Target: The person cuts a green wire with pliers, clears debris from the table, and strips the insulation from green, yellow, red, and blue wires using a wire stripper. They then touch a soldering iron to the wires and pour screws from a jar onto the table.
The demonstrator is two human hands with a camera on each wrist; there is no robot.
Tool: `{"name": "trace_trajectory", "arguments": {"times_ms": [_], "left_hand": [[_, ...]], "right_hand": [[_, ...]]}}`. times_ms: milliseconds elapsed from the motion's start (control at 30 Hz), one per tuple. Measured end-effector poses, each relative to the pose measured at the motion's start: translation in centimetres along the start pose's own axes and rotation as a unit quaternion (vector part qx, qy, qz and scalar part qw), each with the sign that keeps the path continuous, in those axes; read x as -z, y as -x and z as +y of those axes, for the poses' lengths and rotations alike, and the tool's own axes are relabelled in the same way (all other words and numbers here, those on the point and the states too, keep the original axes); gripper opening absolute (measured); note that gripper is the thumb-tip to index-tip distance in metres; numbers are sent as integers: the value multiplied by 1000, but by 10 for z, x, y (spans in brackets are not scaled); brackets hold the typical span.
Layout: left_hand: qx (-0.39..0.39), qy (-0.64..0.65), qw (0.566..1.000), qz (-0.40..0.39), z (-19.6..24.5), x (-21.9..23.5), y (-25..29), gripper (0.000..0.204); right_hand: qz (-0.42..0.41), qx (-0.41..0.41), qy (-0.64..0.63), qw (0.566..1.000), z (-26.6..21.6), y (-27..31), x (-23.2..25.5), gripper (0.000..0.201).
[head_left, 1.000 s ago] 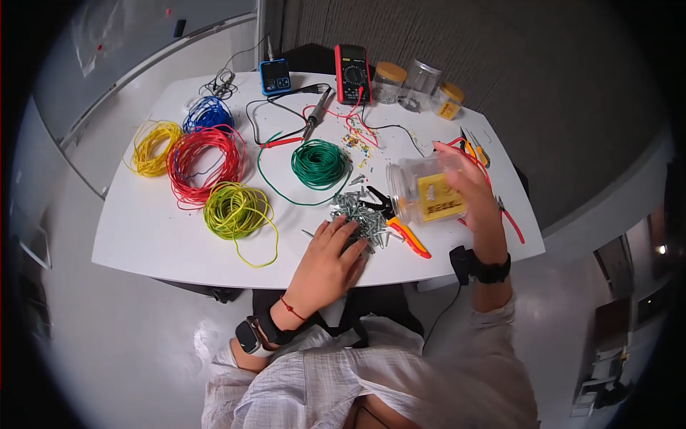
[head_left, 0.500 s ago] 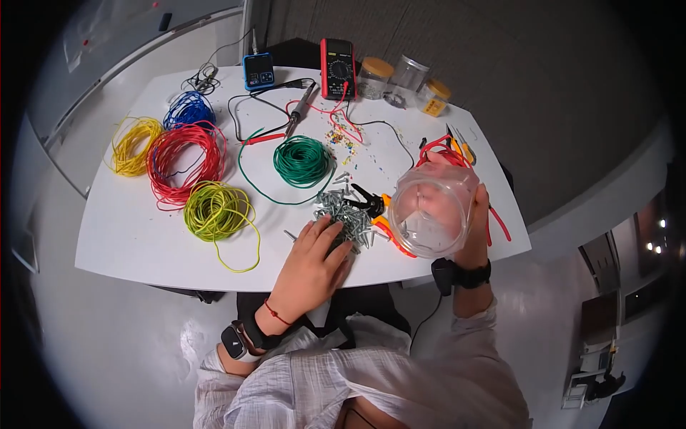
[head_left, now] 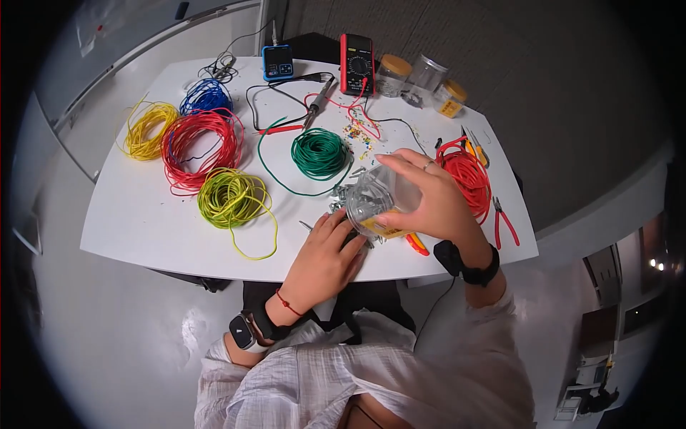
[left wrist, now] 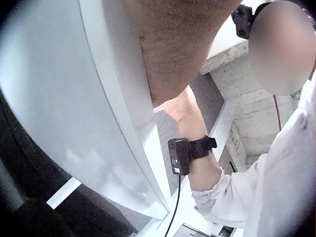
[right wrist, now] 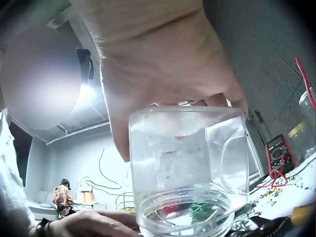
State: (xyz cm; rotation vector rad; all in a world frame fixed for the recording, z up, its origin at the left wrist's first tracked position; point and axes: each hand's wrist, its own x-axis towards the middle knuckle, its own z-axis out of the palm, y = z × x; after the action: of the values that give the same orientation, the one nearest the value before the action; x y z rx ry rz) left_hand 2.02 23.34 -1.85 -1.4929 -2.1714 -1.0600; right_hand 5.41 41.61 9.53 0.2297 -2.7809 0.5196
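Note:
My right hand (head_left: 437,199) grips a clear plastic jar (head_left: 371,196) with a yellow label, thumb on the near side. The jar is tilted, its open mouth facing down and left at the pile of metal screws (head_left: 339,198). Seen from the right wrist, the jar (right wrist: 185,158) has its threaded rim lowest and looks empty. My left hand (head_left: 323,256) rests over the near edge of the screws with relaxed, slightly bent fingers, right by the jar's rim. The jar hides much of the pile and most of the wire strippers, whose orange handle (head_left: 417,244) shows.
Wire coils in yellow (head_left: 151,131), blue (head_left: 207,99), red (head_left: 200,151), yellow-green (head_left: 230,199) and green (head_left: 319,154) lie leftward. A multimeter (head_left: 357,66), soldering iron (head_left: 319,104) and lidded jars (head_left: 393,75) stand behind. Another red coil (head_left: 468,175) and pliers (head_left: 504,223) lie right.
My right hand has carried the jar leftward to the screws and turned its mouth from facing up at me to down and left. My left hand stays at the pile.

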Motion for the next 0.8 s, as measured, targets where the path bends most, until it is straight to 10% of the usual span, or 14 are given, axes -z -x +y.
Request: {"name": "trace_trajectory", "arguments": {"times_ms": [300, 367, 433, 500, 733, 800], "left_hand": [[-2, -5, 1000, 1, 0, 0, 0, 28], [-3, -4, 1000, 4, 0, 0, 0, 31], [-8, 13, 1000, 15, 0, 1, 0, 30], [-12, 20, 999, 27, 0, 5, 0, 30], [53, 101, 991, 76, 3, 17, 0, 31], [53, 96, 991, 82, 8, 19, -12, 30]], "right_hand": [[23, 13, -9, 1000, 3, -2, 22, 69], [142, -125, -409, 893, 17, 2, 17, 67], [162, -142, -447, 869, 26, 6, 11, 65], [159, -195, -651, 716, 39, 16, -2, 56], [135, -225, -820, 509, 55, 33, -34, 55], [115, -235, -813, 520, 53, 31, -35, 55]]}}
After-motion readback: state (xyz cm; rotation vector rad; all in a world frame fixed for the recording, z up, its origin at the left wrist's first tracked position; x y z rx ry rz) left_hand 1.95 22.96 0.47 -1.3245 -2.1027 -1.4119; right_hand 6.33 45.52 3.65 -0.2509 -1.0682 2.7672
